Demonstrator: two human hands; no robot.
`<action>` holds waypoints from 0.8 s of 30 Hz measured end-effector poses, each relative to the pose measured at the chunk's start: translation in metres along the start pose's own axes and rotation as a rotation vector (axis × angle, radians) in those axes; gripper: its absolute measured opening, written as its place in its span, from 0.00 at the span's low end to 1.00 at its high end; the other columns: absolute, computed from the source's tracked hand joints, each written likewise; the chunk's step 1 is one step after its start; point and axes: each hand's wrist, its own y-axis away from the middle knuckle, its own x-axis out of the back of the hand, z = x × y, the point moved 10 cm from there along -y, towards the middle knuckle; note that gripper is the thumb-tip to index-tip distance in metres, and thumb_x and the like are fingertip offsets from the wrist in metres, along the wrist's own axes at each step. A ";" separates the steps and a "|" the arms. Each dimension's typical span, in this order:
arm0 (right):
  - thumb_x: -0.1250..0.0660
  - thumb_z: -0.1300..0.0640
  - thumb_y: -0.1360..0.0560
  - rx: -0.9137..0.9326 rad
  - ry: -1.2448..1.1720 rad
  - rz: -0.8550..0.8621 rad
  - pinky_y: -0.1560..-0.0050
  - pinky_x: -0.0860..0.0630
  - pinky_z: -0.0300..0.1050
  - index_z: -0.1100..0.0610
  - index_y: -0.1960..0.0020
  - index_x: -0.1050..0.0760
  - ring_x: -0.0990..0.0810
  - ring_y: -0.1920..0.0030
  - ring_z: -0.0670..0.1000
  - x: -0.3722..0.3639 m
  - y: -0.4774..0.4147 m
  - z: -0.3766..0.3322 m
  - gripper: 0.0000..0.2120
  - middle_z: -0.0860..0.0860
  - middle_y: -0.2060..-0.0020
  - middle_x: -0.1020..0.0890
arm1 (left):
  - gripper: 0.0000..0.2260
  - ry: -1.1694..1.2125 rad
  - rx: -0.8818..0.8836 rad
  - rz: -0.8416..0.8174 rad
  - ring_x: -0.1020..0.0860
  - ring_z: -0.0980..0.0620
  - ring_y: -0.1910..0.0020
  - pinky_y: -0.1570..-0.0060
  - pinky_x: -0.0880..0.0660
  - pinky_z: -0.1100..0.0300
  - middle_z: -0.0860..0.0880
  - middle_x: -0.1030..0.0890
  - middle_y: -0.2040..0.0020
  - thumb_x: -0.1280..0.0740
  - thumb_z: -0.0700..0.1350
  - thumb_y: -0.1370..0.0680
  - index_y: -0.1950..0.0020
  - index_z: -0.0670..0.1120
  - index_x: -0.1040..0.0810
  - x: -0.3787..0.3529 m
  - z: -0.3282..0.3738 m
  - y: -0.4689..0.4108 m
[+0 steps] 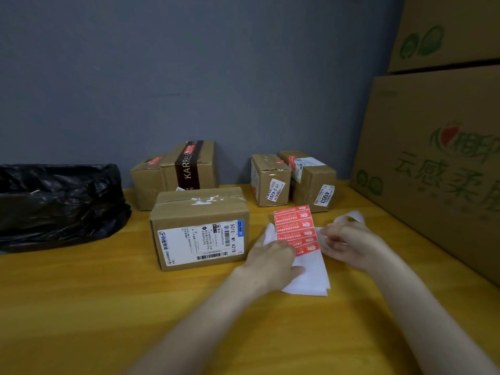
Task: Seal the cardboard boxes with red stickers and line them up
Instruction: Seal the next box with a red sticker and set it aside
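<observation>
Red sticker sheet (293, 226), left hand (270, 257) fingers flat on it, right hand (349, 242) fingers pinching its edge

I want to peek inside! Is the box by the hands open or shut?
Shut. The box has flat flaps under tape across its top.

A taped brown box (200, 228) with a white shipping label on its front stands on the counter (81, 307). Just right of it the sticker strip (295, 228) lies flat, a column of red stickers on white backing. Behind the box to the left, a black-taped box (189, 166) and a smaller box (147, 180) touch, each with a red sticker. Behind it to the right stand two labelled boxes (270, 180) side by side.
</observation>
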 end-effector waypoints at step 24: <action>0.31 0.74 0.32 0.307 -0.018 -0.194 0.69 0.22 0.36 0.63 0.56 0.26 0.18 0.68 0.46 -0.040 0.024 -0.021 0.10 0.54 0.68 0.17 | 0.04 0.868 0.062 0.706 0.23 0.63 0.67 0.60 0.26 0.68 0.47 0.15 0.60 0.28 0.40 0.27 0.55 0.43 0.15 0.071 -0.038 0.024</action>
